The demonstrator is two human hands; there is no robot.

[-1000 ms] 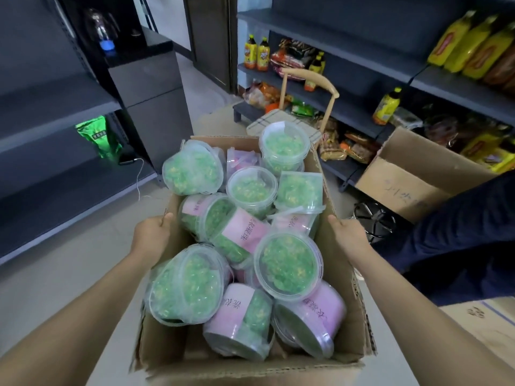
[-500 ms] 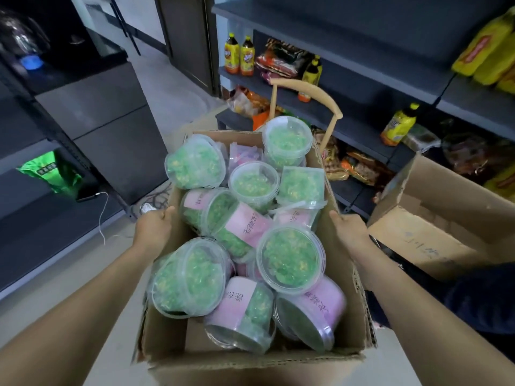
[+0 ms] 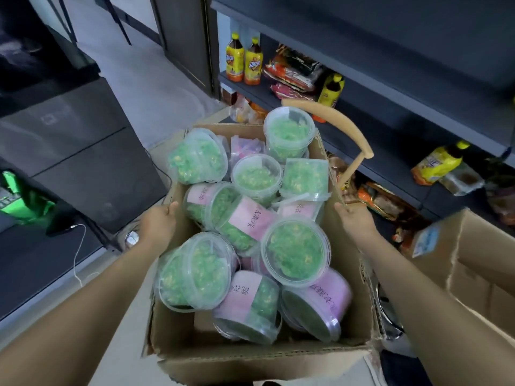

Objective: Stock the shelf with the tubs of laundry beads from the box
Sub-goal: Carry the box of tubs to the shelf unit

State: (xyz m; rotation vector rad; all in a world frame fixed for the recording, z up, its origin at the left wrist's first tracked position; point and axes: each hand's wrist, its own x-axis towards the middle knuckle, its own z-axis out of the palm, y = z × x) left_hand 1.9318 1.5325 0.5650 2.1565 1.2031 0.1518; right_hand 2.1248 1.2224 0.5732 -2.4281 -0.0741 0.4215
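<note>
An open cardboard box (image 3: 250,363) fills the middle of the view. It holds several clear tubs of green laundry beads (image 3: 295,252), some upright with lids up, some lying on their sides showing pink labels. My left hand (image 3: 158,224) grips the box's left wall at the rim, thumb on the edge. On the opposite wall, my right hand (image 3: 356,221) holds the rim the same way. A dark shelf unit (image 3: 362,51) rises at the right, its upper board bare; another dark shelf (image 3: 41,260) runs low along the left.
Yellow drink bottles (image 3: 243,61) and snack packs sit on the right unit's lower boards. A wooden chair back (image 3: 334,118) curves just beyond the box. A second open carton (image 3: 473,260) stands at the right. A green bag (image 3: 22,199) and white cable (image 3: 78,254) lie left.
The box and the view have moved forward toward the right shelf unit, which now looms larger. Both hands keep the same hold on the box walls.
</note>
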